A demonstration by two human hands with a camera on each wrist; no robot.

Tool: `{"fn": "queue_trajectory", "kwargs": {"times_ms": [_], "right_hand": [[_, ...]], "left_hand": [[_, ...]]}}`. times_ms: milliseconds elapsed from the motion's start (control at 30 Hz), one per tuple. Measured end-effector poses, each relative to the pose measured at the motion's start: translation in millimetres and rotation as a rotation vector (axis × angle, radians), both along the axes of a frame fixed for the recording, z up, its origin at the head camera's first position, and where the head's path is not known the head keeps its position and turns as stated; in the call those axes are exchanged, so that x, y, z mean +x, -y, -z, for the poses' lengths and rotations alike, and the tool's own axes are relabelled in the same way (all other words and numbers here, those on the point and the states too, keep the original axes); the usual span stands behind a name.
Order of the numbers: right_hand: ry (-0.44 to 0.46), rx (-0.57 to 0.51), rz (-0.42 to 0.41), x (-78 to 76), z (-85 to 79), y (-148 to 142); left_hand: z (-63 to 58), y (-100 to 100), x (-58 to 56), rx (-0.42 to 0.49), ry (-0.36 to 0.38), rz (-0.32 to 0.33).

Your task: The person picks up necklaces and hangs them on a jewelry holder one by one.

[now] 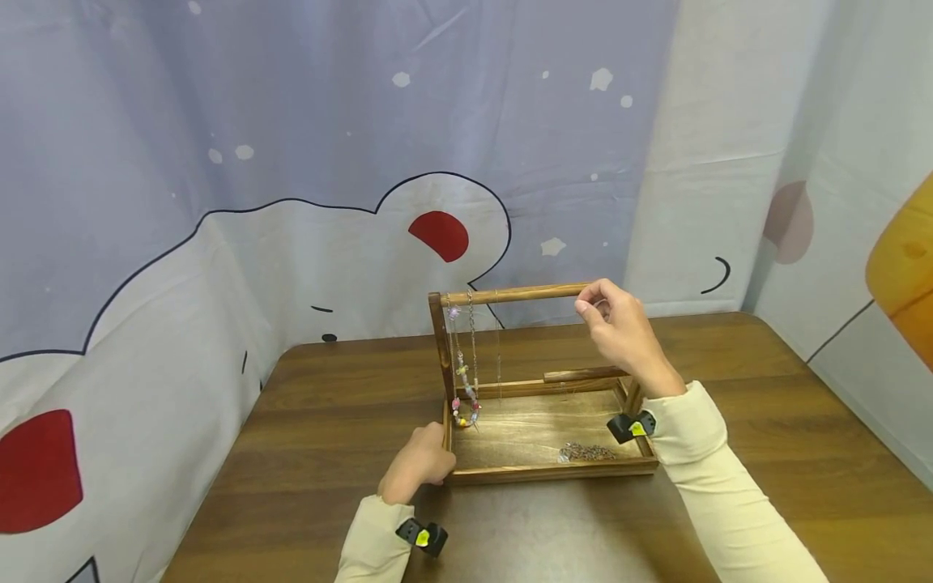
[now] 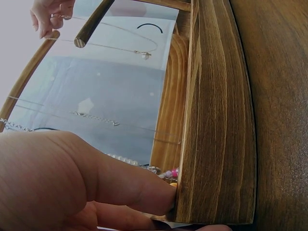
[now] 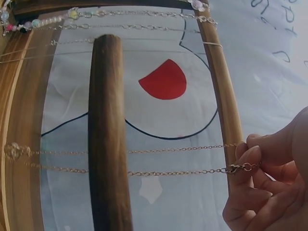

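Note:
A wooden jewelry stand has a shallow tray base (image 1: 547, 474) and a top bar (image 1: 528, 294). My left hand (image 1: 417, 463) grips the tray's left side wall near the front corner, with the fingers pressed to the wood in the left wrist view. At the bar's right end, my right hand (image 1: 618, 328) pinches a thin chain necklace (image 3: 178, 173) near its clasp (image 3: 233, 168). That chain hangs over the bar, with a small pendant (image 2: 146, 55) at its lower end. A colourful beaded necklace (image 1: 466, 393) and other chains hang at the bar's left end.
A tangled chain (image 1: 589, 452) lies in the tray's front right. A shorter, lower bar (image 1: 579, 375) juts in from the right side. The stand rests on a brown wooden table (image 1: 328, 397), with a printed curtain (image 1: 306, 121) behind it.

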State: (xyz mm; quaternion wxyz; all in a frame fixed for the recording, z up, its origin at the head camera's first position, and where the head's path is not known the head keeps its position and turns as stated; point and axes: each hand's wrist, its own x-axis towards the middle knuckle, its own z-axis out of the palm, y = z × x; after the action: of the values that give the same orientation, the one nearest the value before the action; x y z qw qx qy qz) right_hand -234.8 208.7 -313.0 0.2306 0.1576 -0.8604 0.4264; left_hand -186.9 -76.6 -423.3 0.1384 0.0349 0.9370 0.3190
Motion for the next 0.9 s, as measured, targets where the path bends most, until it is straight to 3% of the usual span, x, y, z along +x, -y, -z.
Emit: {"fn": "queue_trajectory", "kwargs": {"times_ms": [600,900], "right_hand": [[-0.016,-0.107,0.107,-5.7,-11.2,-18],[-0.020,-0.104,0.192,-9.2,-19.8,-25]], "left_hand": [[0.8,0,0.9,-0.010,-0.006,0.009],[0.0,1,1.5,-0.014,0.002,0.004]]}}
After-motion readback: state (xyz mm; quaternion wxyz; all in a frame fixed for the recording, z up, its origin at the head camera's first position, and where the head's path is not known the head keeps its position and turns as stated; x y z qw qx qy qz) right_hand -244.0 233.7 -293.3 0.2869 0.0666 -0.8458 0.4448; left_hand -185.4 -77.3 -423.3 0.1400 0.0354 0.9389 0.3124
